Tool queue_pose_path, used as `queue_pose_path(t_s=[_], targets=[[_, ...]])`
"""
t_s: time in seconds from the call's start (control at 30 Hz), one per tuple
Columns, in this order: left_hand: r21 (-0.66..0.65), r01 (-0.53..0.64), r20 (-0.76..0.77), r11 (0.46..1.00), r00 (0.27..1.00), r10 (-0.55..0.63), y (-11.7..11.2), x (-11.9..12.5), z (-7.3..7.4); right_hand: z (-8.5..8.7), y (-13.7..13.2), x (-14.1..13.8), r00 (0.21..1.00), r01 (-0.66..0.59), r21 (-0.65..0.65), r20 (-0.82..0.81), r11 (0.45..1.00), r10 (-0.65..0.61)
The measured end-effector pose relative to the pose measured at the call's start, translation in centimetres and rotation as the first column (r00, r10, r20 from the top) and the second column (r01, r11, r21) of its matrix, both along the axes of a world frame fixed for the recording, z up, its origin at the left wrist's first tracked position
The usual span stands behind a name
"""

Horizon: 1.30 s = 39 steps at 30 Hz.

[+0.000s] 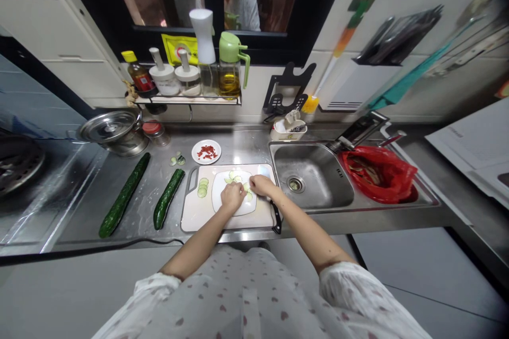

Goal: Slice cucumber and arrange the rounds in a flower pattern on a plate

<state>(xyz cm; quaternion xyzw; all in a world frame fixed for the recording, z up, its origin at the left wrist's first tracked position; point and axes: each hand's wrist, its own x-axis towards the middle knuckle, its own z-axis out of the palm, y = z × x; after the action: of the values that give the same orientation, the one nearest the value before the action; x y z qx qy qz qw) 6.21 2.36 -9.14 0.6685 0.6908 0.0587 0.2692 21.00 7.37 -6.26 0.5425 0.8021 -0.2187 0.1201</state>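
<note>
White plate [243, 208]: cucumber slices [237, 179], twelve o'clock
Left hand [233, 196]: curled, hold unclear
Right hand [261, 185]: likewise, plate's three o'clock

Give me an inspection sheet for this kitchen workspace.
Surface: steel counter, shiny, spots that look wet
Job's things: white plate holding pale slices, on a cutting board; more slices on the board's left; longer cucumber and shorter cucumber further left; black-handled knife at the board's right edge
Clutter: green scraps, round dish of red bits
Hands: left hand over the plate, right hand at its right edge; whether either grips a slice is unclear
Cables: dark cord along the counter's front left edge
Surroundings: sink and red bag to the right; shelf with bottles behind; person visible in the window glass
</note>
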Motion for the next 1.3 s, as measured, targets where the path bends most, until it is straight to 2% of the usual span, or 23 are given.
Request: queue_pose_path(t_s=[0.4,0.67,0.87,0.97,1.1,1.3], targets=[[0.046,0.007,0.008,0.999,1.0,-0.008,-0.2,0.3,-0.4,0.0,0.2,1.7,0.993,0.079,-0.028,-0.084,0.996,-0.081],[0.032,-0.001,0.003,0.999,1.0,0.001,0.0,0.4,-0.3,-0.3,-0.4,1.6,0.99,0.102,-0.034,-0.089,0.994,-0.105],[0.025,-0.039,0.048,0.999,0.998,0.038,0.0,0.2,0.0,0.5,-0.8,1.1,0.989,0.106,-0.003,-0.106,0.994,-0.105],[0.046,-0.107,0.117,0.993,0.988,0.101,-0.7,-0.8,0.3,0.8,-1.6,0.9,0.985,0.12,0.049,-0.133,0.992,-0.112],[0.115,-0.216,0.183,0.97,0.964,0.193,-2.1,-3.4,0.5,0.7,-3.8,0.5,0.986,0.135,0.123,-0.115,0.983,-0.121],[0.161,-0.407,0.217,0.899,0.903,0.37,-4.1,-7.9,0.3,0.1,-6.5,-0.3,0.988,0.149,0.129,-0.062,0.98,-0.142]])
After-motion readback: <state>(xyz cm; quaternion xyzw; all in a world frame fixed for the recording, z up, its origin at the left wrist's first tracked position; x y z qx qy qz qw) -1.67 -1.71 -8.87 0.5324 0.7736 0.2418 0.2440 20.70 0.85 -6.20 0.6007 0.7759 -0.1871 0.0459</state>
